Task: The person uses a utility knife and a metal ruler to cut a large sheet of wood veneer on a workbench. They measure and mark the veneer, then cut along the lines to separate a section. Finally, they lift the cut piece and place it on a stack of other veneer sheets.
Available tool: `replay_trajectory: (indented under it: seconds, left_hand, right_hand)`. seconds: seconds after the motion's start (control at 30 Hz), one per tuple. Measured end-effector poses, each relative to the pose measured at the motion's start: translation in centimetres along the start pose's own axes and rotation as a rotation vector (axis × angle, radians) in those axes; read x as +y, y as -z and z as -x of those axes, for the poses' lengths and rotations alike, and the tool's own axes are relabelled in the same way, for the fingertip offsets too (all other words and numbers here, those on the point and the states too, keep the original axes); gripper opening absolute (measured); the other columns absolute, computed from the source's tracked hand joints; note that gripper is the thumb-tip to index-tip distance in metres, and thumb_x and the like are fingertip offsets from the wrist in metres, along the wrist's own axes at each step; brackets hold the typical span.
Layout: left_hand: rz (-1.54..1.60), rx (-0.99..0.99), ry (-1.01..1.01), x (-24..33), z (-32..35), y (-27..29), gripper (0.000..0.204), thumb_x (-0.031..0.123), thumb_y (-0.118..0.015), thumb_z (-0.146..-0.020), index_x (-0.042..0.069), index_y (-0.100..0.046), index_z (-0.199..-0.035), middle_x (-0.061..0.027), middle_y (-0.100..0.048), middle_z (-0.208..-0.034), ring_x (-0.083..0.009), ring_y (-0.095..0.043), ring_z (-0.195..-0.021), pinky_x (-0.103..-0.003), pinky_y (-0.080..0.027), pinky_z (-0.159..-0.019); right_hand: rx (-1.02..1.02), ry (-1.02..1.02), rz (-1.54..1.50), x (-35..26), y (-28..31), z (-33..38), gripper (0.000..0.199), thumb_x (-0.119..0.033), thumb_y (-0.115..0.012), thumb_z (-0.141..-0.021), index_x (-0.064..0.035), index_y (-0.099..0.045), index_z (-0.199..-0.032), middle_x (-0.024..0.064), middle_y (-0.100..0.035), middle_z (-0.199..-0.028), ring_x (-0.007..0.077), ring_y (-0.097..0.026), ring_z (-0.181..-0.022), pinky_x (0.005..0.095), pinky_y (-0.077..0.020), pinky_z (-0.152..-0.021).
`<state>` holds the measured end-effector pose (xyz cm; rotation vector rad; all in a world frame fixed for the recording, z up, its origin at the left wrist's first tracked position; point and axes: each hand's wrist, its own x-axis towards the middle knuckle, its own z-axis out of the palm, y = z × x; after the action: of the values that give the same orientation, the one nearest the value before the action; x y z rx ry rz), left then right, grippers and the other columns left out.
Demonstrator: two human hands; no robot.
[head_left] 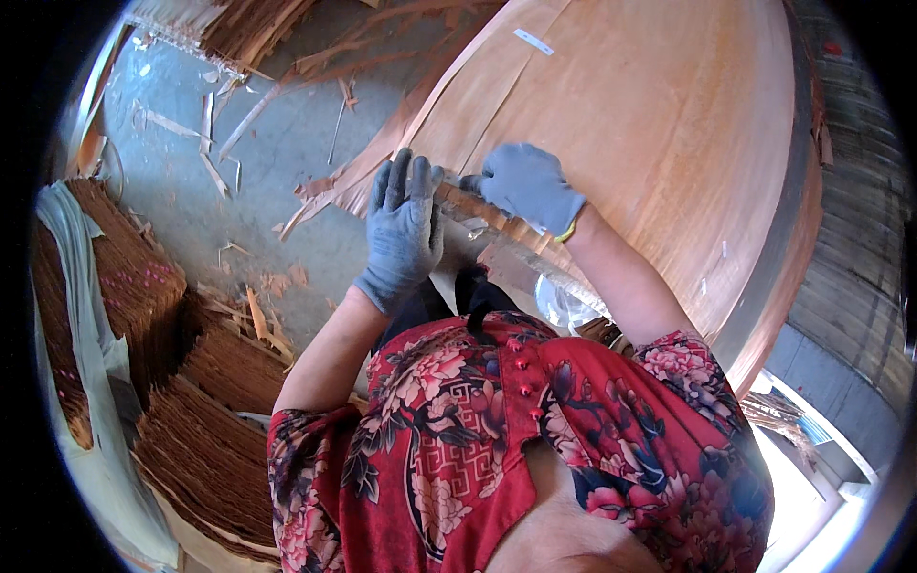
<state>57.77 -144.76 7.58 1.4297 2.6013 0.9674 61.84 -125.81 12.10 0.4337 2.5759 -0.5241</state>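
Note:
A broad sheet of pale wood veneer (611, 124) lies in front of me, its near edge running beneath my hands. My left hand (403, 234), in a grey glove, is at the sheet's near left corner with its fingers stretched out. Just right of it, my right hand (531, 187) is curled over the near edge, also gloved in grey. A dark bit shows by its fingertips, but what it grips is hidden. A short white strip (533, 41) sticks to the veneer near a long seam at the far side.
Stacks of brown veneer (215, 449) stand at the lower left, beside a pale cloth (86, 286). Wood scraps (229, 134) litter the grey floor (287, 181). Another veneer pile (244, 29) is at the far left. A dark slatted surface (850, 201) borders the right.

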Motion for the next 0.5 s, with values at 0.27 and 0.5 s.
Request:
replay_trajectory:
  seconds: [0.27, 0.5]
  left_hand:
    - [0.155, 0.176, 0.137, 0.6, -7.0, -4.4, 0.065, 0.013, -0.058, -0.079, -0.004, -0.029, -0.135, -0.0246, -0.051, -0.119, -0.0432, -0.034, -0.126, -0.051, -0.026, -0.103]
    - [-0.076, 0.032, 0.134, 0.7, -8.0, -5.8, 0.076, 0.027, -0.061, -0.081, -0.005, -0.022, -0.138, -0.0267, -0.043, -0.129, -0.0458, -0.02, -0.132, -0.049, -0.024, -0.105]
  right_hand:
    - [0.071, 0.134, -0.028, 1.8, -1.0, 1.1, 0.032, -0.038, -0.058, -0.077, -0.0064, -0.065, -0.074, 0.0167, -0.064, -0.077, 0.0372, -0.062, -0.072, 0.0459, -0.0497, -0.066]
    - [0.203, 0.225, -0.204, 1.3, -3.4, 5.4, 0.021, -0.027, -0.056, -0.083, -0.0082, -0.058, -0.073, 0.0162, -0.06, -0.067, 0.0373, -0.06, -0.066, 0.0475, -0.0466, -0.057]
